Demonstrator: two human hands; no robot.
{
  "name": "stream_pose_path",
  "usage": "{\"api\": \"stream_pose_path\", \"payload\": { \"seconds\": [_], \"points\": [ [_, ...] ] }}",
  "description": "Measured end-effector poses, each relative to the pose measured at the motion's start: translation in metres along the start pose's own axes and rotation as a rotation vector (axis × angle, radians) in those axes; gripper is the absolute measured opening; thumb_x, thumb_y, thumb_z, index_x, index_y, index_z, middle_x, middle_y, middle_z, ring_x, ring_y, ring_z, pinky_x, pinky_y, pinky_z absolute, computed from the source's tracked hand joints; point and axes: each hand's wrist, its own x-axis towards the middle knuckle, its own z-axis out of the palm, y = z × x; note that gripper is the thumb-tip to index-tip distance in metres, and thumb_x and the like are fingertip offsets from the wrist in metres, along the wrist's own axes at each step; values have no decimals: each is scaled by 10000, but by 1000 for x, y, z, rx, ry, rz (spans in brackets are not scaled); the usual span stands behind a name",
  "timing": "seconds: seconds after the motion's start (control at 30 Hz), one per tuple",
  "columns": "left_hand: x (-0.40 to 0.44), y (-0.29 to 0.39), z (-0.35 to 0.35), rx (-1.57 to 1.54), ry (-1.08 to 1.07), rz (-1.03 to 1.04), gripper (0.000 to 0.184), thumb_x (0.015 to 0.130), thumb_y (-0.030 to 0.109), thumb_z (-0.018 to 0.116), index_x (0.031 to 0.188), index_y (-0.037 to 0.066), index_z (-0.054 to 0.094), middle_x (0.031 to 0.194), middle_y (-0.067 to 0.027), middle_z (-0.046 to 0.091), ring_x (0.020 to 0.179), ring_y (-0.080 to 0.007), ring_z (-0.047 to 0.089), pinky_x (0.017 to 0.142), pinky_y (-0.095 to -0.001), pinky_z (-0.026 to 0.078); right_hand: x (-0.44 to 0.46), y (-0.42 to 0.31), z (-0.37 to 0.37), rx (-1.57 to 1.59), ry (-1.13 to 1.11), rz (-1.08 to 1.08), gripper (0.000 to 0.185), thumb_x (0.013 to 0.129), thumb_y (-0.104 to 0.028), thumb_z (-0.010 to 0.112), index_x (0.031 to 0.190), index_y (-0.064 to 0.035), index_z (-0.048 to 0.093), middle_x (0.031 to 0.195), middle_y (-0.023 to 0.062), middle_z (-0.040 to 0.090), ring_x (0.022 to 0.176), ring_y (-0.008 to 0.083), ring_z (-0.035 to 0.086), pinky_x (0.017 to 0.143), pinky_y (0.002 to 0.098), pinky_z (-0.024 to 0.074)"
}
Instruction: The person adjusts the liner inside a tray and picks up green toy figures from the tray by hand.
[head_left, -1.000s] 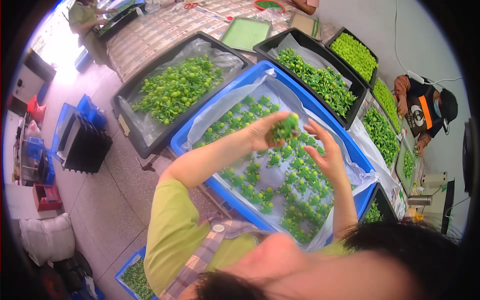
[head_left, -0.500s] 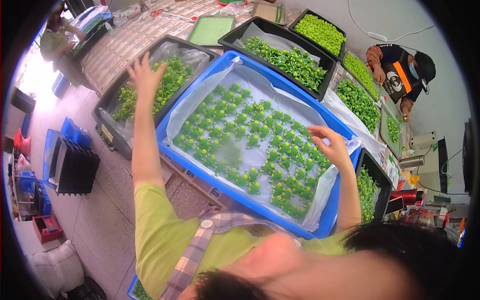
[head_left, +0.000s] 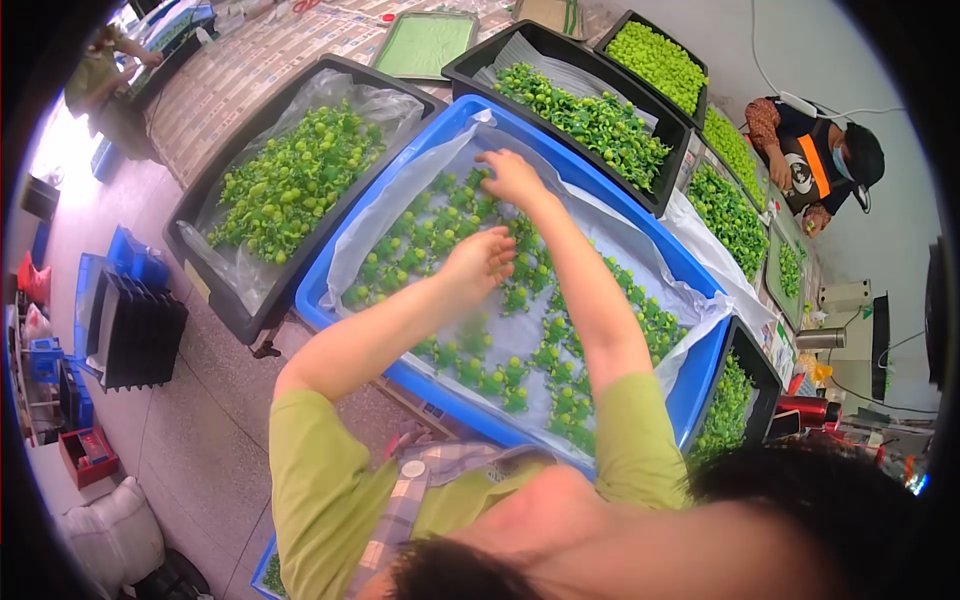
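Observation:
My left hand (head_left: 480,263) is over the middle of the blue tray (head_left: 310,290), its fingers loosely curved and slightly apart, with nothing visible in them. Farther back, my right hand (head_left: 514,180) reaches over the same tray, fingers bent and a little spread near the green clusters. The two hands do not touch. White sheeting (head_left: 350,240) lines the tray. Small green leafy pieces with round yellow-green centres (head_left: 410,240) lie scattered on it, partly hidden under my hands and forearms.
A black tray (head_left: 185,215) heaped with green pieces stands left; another (head_left: 460,70) stands behind. A green board (head_left: 425,45) lies on the table. More filled trays line the right side, near a masked person (head_left: 820,155). Black crates (head_left: 140,335) stand on the floor at left.
My left hand has moved from above the left black tray to the blue tray's middle. My right hand has swung from the tray's right side to its back left. The view has shifted slightly.

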Motion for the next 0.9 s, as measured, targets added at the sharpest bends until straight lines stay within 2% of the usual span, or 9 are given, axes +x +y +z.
{"api": "stream_pose_path", "payload": {
  "seconds": [0.13,0.27,0.33,0.43,0.5,0.57,0.63,0.67,0.9],
  "points": [
    [-7,-6,4,-14,-75,-26,286,870,171,485,1142,86,467,974,-31,541,907,-148,512,779,-306,435,12,0,2,-109,-143,-42,311,670,-139,641,978,-137,603,966,108,569,956,289,545,813,390,455],
    [-8,-11,2,-32,-63,-96,304,882,208,482,1158,84,454,1000,-37,535,902,-150,512,792,-309,435,3,4,-20,-73,19,-145,305,681,-153,639,978,-121,577,899,104,547,862,277,553,755,377,453],
    [-13,-7,7,-44,-51,-109,317,894,247,469,1165,84,448,1007,-40,535,902,-153,512,800,-312,434,-19,-6,-45,192,55,-182,300,697,-130,640,988,-96,578,891,87,543,835,231,558,757,328,458],
    [-22,-2,13,-149,-71,-88,426,923,412,365,1184,81,422,1067,-58,516,935,-179,515,829,-328,429,-64,-23,-84,425,-83,-167,303,715,-72,628,1014,-55,582,946,66,555,882,178,558,784,290,451],
    [-24,2,15,-212,-141,-97,443,916,431,361,1199,91,390,1092,-67,481,958,-203,488,840,-358,404,-88,-28,-97,450,-182,-180,312,707,-71,635,1013,-47,580,945,68,557,892,183,555,794,294,449],
    [-28,7,22,-249,-40,-159,405,926,413,347,1175,102,419,1102,-55,470,962,-193,493,829,-360,409,-104,-28,-97,500,-209,-153,319,702,-68,637,1015,-47,583,951,68,560,896,185,554,807,299,447],
    [-27,7,16,-189,-315,-83,345,932,363,364,1153,110,441,1084,-46,466,954,-183,498,815,-352,419,-116,-28,-97,510,-162,-166,320,702,-99,640,1013,-67,572,912,70,544,868,199,552,775,313,449],
    [-26,6,16,-181,-310,-92,323,931,332,381,1162,115,445,1067,-45,460,954,-171,497,803,-339,428,-118,-29,-100,496,-182,-137,374,698,-61,637,1064,-58,561,985,63,566,904,188,553,818,308,446],
    [-26,5,15,-160,-302,-121,329,917,329,413,1173,124,441,1075,-46,463,941,-168,505,805,-331,436,-124,-27,-97,580,-137,-96,487,690,-49,645,1155,-73,503,1019,58,588,938,182,550,837,315,439]
  ]
}}
